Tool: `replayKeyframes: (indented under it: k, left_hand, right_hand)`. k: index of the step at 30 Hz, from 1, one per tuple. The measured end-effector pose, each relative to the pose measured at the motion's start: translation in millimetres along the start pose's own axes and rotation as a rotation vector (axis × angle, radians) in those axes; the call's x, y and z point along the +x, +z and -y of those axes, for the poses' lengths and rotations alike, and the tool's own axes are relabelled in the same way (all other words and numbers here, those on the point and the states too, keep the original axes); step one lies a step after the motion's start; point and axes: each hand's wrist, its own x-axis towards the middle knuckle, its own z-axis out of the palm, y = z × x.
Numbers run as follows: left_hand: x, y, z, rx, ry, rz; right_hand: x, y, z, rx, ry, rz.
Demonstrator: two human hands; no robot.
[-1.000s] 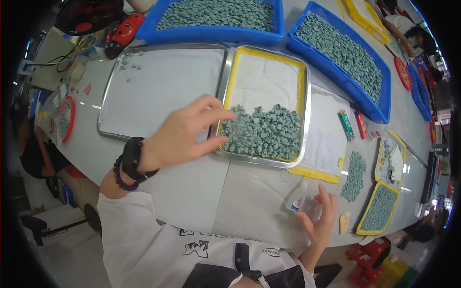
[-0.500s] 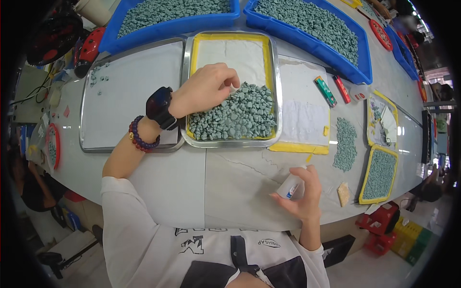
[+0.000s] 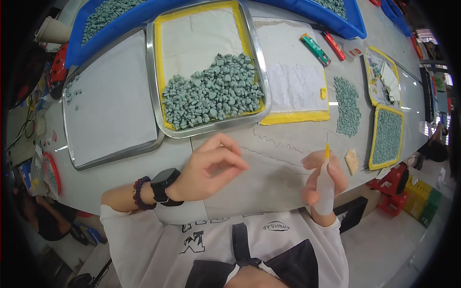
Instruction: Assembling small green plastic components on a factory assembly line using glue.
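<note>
In my right hand (image 3: 314, 178) is a translucent white squeeze bottle (image 3: 326, 192), held nearly upright. Its yellow nozzle ends in a thin needle pointing away from me. My left hand (image 3: 211, 168), wearing a black watch and dark beads, hovers over the table near its front edge. Its thumb and fingers curl together, and whatever is between the fingertips is hidden or too small to make out. Beyond the left hand, a metal tray (image 3: 267, 96) lined with white sheet and yellow tape holds a heap of green-grey stones (image 3: 213, 91) in its near half.
Left of it lies a white-covered tray (image 3: 113, 105) with a few stones. A yellow-edged board (image 3: 293, 116), green box (image 3: 315, 49) and red box (image 3: 334, 45) lie right. Farther right are loose stones (image 3: 346, 108) and a yellow-rimmed tray (image 3: 370, 144). Blue bins (image 3: 74, 48) stand behind.
My left hand has left the stone heap and come back toward me. My right hand has turned the bottle more upright, its nozzle now plainly visible. The view has shifted nearer the table's front.
</note>
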Motion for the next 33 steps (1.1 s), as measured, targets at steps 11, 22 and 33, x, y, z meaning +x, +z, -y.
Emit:
replayKeyframes:
  k: [11, 22, 33]
  left_hand:
    - [5.5, -7.4, -1.0, -0.484, -0.426, -0.022]
    - [4.4, -8.3, -3.2, -0.564, -0.505, 0.001]
    - [6.7, -10.2, -0.5, -0.648, -0.546, -0.033]
  right_hand:
    - [16.9, 30.4, 22.7, 0.169, 0.009, 0.368]
    - [6.6, 35.4, 18.7, 0.192, 0.042, 0.305]
    - [6.6, 39.5, 17.3, 0.200, 0.110, 0.367]
